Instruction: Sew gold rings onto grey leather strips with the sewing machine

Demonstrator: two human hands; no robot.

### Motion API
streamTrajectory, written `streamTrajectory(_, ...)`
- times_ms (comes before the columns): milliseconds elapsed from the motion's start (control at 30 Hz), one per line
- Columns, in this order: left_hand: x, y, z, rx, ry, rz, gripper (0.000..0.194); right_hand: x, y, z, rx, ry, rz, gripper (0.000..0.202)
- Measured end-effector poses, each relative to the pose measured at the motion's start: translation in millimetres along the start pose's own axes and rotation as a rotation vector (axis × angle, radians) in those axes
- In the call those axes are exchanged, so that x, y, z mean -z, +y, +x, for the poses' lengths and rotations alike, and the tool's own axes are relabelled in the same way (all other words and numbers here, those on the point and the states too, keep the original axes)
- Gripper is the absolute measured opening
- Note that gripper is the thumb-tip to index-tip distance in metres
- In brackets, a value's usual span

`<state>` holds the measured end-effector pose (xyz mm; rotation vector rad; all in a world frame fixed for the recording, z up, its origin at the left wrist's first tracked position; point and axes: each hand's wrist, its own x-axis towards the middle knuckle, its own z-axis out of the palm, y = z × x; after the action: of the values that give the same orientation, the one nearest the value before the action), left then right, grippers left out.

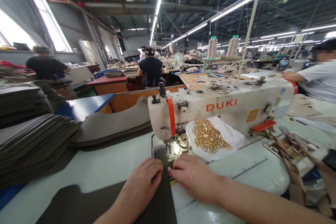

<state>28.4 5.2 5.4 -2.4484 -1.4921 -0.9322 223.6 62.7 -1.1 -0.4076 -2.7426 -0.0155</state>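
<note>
A dark grey-brown fabric panel (162, 203) lies on the pale sewing table, its narrow end reaching the needle area of a white sewing machine (194, 105) marked DUKI. My left hand (144, 180) is closed on the panel near that end, fingers curled and thumb tucked in. Just right of the panel's edge, my right hand (195, 178) is closed in a pinch close to the presser foot (170, 148). Whatever is between its fingertips is hidden. Behind the foot, a heap of gold metal rings or clasps (210, 134) rests on a white cloth (237, 136).
Stacked dark panels (34, 147) and grey panels (112, 126) occupy the left side. A tray of tan straps and tools (296, 157) sits at right. Thread cones (212, 47) stand behind the machine. Co-workers sit ahead (151, 66), left (47, 64) and right (320, 77).
</note>
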Motion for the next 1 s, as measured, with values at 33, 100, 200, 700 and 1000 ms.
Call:
streamTrajectory(33,-0.1,-0.1,-0.5,0.004,-0.006,0.000,0.019,4.2,-0.9,-4.4,0.044,-0.011,-0.011,0.012)
streamTrajectory(100,-1.1,-0.7,-1.6,0.011,-0.018,0.002,0.020,15.2,-3.7,-13.8,0.143,-0.051,-0.047,0.011)
streamTrajectory(200,-3.0,-2.1,-3.0,0.019,-0.032,0.009,0.019,31.2,-8.0,-24.6,0.254,-0.120,-0.092,0.013)
streamTrajectory(700,-3.8,-4.7,-5.8,0.085,-0.028,-0.051,0.016,-4.3,-11.6,2.1,0.209,0.035,0.017,0.015)
streamTrajectory(1000,-1.7,-4.0,-3.9,0.188,-0.058,-0.104,0.016,-25.1,-5.1,5.4,0.242,0.009,0.063,0.017)
